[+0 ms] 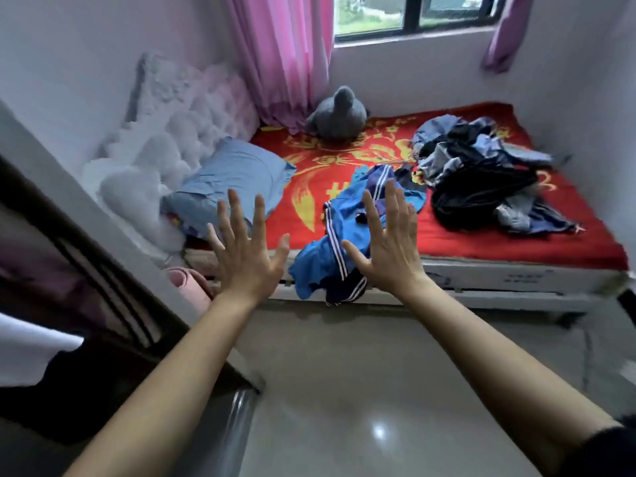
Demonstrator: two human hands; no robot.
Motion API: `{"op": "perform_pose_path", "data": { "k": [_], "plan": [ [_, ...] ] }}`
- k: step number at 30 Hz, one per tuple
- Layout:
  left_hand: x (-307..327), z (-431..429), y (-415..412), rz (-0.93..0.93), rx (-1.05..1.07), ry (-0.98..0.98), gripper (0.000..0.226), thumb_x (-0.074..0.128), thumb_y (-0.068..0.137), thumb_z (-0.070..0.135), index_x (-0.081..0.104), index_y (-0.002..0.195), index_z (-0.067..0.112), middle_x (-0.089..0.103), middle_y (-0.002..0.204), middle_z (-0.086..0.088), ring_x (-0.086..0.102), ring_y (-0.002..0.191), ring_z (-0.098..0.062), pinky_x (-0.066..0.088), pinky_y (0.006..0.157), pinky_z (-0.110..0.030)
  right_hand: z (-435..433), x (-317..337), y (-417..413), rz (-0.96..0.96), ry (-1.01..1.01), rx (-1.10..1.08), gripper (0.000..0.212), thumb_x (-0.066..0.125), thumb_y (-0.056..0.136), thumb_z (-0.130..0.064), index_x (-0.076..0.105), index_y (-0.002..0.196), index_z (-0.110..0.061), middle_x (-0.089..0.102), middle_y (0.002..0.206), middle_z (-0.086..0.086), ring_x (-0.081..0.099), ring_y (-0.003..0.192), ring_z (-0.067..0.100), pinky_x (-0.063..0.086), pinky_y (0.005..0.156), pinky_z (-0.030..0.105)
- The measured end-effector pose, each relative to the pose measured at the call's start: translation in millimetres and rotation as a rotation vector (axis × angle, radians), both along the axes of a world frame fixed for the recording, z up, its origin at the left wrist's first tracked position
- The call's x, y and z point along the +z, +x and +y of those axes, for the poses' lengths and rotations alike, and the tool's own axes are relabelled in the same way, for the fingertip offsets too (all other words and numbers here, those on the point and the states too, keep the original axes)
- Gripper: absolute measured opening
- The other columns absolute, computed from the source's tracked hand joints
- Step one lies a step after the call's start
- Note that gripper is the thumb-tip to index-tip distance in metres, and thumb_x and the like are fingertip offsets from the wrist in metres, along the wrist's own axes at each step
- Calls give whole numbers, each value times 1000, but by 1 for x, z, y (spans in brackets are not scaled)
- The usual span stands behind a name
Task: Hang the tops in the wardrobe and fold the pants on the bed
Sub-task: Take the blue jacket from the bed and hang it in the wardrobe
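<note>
A blue garment with white stripes (335, 232) lies crumpled at the near edge of the bed (481, 246), part of it hanging over the side. A heap of dark and grey-blue clothes (481, 177) sits further right on the red sheet. My left hand (246, 249) and my right hand (387, 242) are both raised in the air in front of the bed, fingers spread straight, holding nothing. The wardrobe (86, 287) stands at the left with its dark sliding door frame; dark and white fabric shows low inside it.
A blue pillow (234, 177) lies by the white tufted headboard (179, 125). A grey plush toy (335, 117) sits at the back near the pink curtain (278, 53). A pink roll (187, 284) lies on the floor beside the bed. Glossy floor (344, 390) spreads below.
</note>
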State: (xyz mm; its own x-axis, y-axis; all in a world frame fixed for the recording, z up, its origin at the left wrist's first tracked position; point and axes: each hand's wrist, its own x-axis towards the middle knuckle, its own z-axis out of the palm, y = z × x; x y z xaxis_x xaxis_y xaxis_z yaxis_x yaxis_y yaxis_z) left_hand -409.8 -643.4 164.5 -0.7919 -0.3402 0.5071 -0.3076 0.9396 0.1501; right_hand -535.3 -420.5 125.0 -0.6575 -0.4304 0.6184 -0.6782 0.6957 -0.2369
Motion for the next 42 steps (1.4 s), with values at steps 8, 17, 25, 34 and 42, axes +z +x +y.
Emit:
{"op": "perform_pose_path", "data": {
  "k": [8, 17, 25, 34, 42],
  "plan": [
    [-51, 34, -166, -156, -215, -44, 80, 37, 92, 60, 2, 158, 30, -12, 164, -10, -9, 150, -36, 9, 109, -74, 69, -45, -109, -164, 49, -234, 96, 53, 88, -62, 8, 159, -17, -6, 164, 22, -2, 152, 40, 8, 120, 59],
    [-66, 11, -368, -267, -339, 42, 80, 28, 89, 62, -1, 157, 31, -24, 162, -3, -17, 149, -34, 8, 109, -73, 57, -33, -285, -244, 232, -324, 96, 62, 87, -55, 9, 159, -18, -6, 164, 19, 4, 151, 41, 11, 119, 60],
    [-92, -8, -523, -449, -386, 4, 82, 32, 92, 61, -16, 154, 37, -33, 159, -1, -20, 148, -33, 6, 112, -71, 53, -69, -403, -379, 279, -398, 93, 61, 88, -54, 13, 159, -17, 1, 164, 20, 8, 150, 41, 13, 120, 57],
    [-204, 13, -622, -766, -165, 109, 90, 37, 93, 65, -24, 151, 34, -33, 158, -5, -11, 150, -33, 16, 113, -65, 72, -186, -548, -692, 380, -331, 89, 54, 92, -55, 8, 159, -18, -6, 164, 18, 3, 151, 38, 12, 121, 52],
    [-288, 20, -660, -936, 20, 273, 98, 48, 90, 63, -26, 149, 38, -25, 161, -6, -1, 150, -33, 18, 112, -65, 53, -289, -634, -1049, 407, -213, 92, 55, 93, -51, 1, 159, -15, 5, 163, 21, 12, 150, 37, 20, 120, 48]
  ]
}}
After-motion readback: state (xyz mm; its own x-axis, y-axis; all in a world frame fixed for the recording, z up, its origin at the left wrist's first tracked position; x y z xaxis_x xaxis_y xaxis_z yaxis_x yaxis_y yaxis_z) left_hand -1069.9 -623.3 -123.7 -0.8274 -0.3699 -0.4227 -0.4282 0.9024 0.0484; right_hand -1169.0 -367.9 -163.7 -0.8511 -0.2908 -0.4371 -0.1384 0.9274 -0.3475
